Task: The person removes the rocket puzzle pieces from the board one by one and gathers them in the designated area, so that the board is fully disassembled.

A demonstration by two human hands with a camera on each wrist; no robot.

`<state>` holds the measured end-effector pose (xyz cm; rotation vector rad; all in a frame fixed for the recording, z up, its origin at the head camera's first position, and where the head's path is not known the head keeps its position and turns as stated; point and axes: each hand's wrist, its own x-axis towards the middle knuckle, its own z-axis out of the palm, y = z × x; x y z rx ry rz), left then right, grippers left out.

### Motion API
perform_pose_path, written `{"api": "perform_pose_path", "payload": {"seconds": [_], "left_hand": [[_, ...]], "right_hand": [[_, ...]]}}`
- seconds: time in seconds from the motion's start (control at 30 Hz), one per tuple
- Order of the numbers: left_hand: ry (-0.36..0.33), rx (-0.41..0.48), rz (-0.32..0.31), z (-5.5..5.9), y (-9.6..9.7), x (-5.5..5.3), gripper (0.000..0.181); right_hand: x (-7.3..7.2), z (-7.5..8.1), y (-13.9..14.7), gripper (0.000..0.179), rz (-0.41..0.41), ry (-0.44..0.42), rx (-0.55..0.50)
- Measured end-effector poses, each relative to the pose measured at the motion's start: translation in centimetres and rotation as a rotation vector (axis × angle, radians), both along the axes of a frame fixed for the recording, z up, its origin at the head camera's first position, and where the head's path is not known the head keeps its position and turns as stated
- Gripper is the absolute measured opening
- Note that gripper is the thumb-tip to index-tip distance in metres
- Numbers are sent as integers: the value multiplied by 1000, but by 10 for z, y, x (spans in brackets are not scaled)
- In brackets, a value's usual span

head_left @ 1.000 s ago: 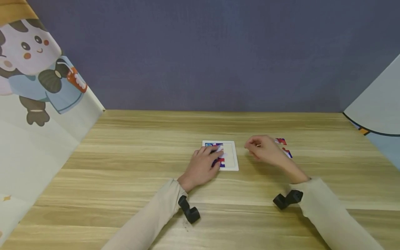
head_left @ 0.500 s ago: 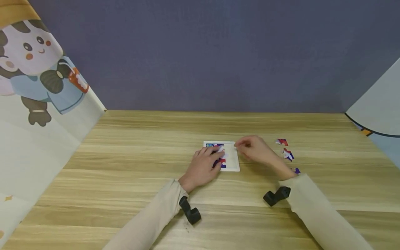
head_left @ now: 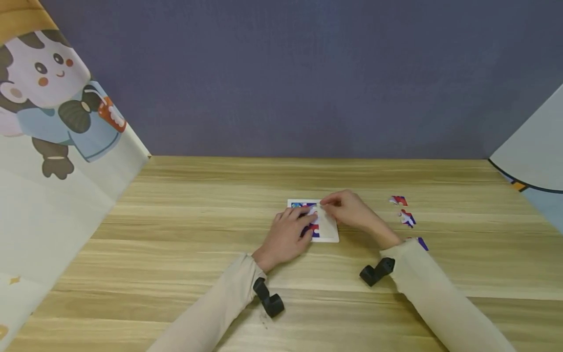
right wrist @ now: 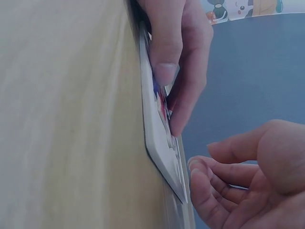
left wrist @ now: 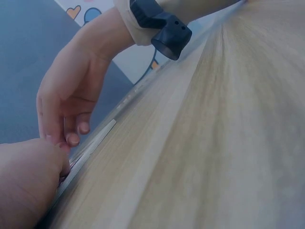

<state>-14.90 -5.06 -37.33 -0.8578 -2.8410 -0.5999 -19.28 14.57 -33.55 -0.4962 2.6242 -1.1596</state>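
Note:
A white puzzle frame (head_left: 327, 233) lies on the table with red, purple and white jigsaw pieces (head_left: 314, 230) in its left and middle parts. Bare backing shows along its right side. My left hand (head_left: 286, 237) rests on the frame, fingers spread over the pieces and hiding some of them. Over the frame's upper right hovers my right hand (head_left: 349, 210), its fingers loosely bent. In the right wrist view, the right hand's thumb (right wrist: 238, 145) stands apart from the bent fingers, and no piece is visible between them.
Three loose jigsaw pieces lie right of the frame: an upper piece (head_left: 399, 200), a middle piece (head_left: 407, 218) and a lower piece (head_left: 422, 243), partly hidden by the right sleeve. A dark wall (head_left: 308, 88) stands behind the wooden table (head_left: 198, 205).
My right hand has moved left from beside the loose pieces to the frame's upper right, uncovering the loose pieces. My left hand has stayed on the frame.

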Motion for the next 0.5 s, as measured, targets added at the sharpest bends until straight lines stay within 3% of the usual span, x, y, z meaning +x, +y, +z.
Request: {"api": "perform_pose_path", "payload": {"seconds": [0.5], "left_hand": [[10, -6, 3, 0, 0, 0, 41]], "right_hand": [[-5, -3, -8, 33, 52, 39, 75]]}}
